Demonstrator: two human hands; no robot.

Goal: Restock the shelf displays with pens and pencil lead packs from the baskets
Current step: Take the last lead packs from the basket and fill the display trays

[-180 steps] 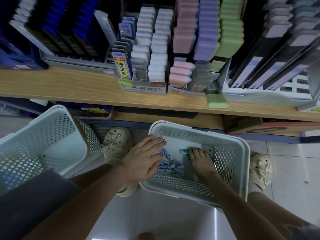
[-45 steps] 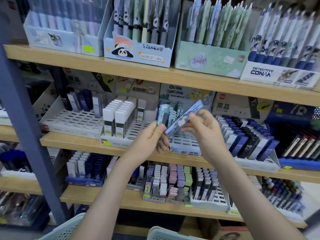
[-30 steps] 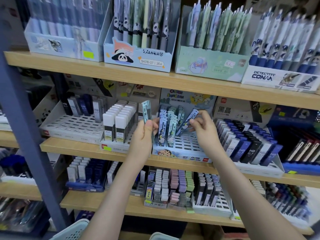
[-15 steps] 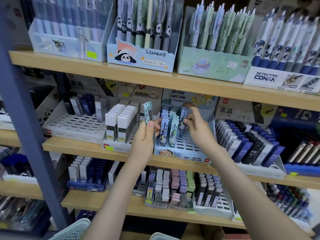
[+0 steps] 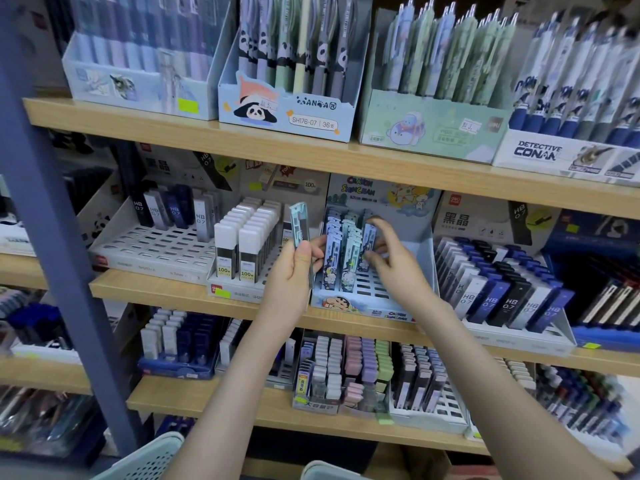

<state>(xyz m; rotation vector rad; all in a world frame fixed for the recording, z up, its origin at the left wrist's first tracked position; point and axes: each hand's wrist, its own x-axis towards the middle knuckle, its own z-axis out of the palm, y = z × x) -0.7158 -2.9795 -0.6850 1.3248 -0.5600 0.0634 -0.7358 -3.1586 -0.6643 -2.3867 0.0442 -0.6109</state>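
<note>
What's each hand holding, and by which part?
Left-hand grip: pale-blue slim lead pack, upright, held by its lower end. Right-hand grip: blue-and-white cartoon-printed lead pack, pinched at its upper half, standing in the slotted cartoon display tray.

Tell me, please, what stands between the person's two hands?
Head view: upright blue cartoon-printed lead packs in a slotted display tray stand between left hand and right hand.
</note>
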